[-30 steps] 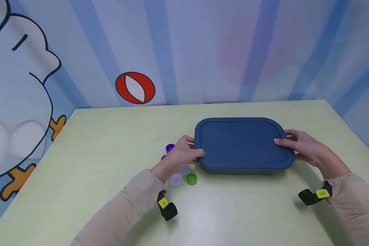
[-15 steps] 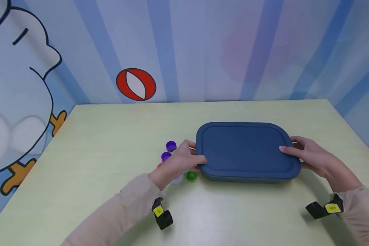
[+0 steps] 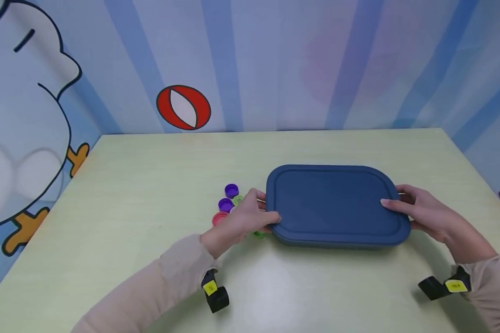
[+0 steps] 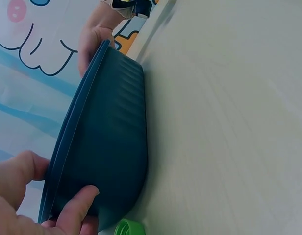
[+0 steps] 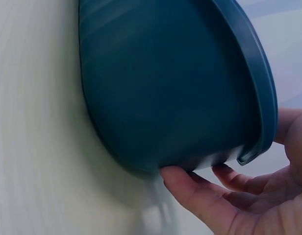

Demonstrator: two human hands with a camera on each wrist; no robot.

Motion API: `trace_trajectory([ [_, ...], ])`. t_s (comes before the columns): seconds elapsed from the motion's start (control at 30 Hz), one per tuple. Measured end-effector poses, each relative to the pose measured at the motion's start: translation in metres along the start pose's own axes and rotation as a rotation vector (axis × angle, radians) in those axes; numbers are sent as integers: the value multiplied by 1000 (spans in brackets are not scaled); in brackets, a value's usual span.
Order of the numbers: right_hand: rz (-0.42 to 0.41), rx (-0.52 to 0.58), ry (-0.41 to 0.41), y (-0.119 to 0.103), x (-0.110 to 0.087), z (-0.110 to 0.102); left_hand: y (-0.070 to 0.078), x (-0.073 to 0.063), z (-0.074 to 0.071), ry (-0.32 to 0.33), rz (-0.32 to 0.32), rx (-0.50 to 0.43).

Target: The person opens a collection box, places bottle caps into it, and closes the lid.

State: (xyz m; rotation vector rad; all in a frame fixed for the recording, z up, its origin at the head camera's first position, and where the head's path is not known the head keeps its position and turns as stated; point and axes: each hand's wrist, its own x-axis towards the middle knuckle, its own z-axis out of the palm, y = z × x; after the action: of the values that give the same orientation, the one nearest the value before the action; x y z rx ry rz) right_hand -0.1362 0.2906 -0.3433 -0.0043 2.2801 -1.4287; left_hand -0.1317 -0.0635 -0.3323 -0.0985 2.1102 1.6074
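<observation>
Dark blue box (image 3: 337,203) sits between the two hands, lid (image 3: 329,201) on and facing up, long side running from hand to hand. I have both ends gripped. Left hand (image 3: 247,215): partly spread round the box's near left end, thumb over the lid's edge, fingers curled under the rim against the side. Right hand (image 3: 429,210): similar pinch at the opposite end, thumb on top of the lid, fingertips (image 5: 175,178) on the end wall below. I can't tell if the base touches the desk (image 3: 150,185); it's close at least.

Small round caps lie just beside the left hand, some partly hidden behind it. Two purple caps (image 3: 231,190) are beyond it, a light green cap (image 3: 237,200) next to them, a red cap (image 3: 219,218) left of the hand. A darker green cap (image 4: 130,228) shows by the left hand's fingers, near the box. Ahead of both hands, past the desk edge, I get a blue striped wall (image 3: 296,60) with a red-and-white ball picture (image 3: 183,107).
</observation>
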Motion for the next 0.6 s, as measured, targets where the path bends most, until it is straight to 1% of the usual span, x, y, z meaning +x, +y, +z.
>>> trace_trajectory([
  [0.2, 5, 1, -9, 2, -5, 2, -3, -5, 2, -19, 14, -10],
  [0.4, 1, 3, -18, 3, -13, 7, -6, -14, 3, -27, 22, -9],
  [0.6, 30, 1, -32, 4, -19, 9, -12, -23, 4, -39, 50, -9],
])
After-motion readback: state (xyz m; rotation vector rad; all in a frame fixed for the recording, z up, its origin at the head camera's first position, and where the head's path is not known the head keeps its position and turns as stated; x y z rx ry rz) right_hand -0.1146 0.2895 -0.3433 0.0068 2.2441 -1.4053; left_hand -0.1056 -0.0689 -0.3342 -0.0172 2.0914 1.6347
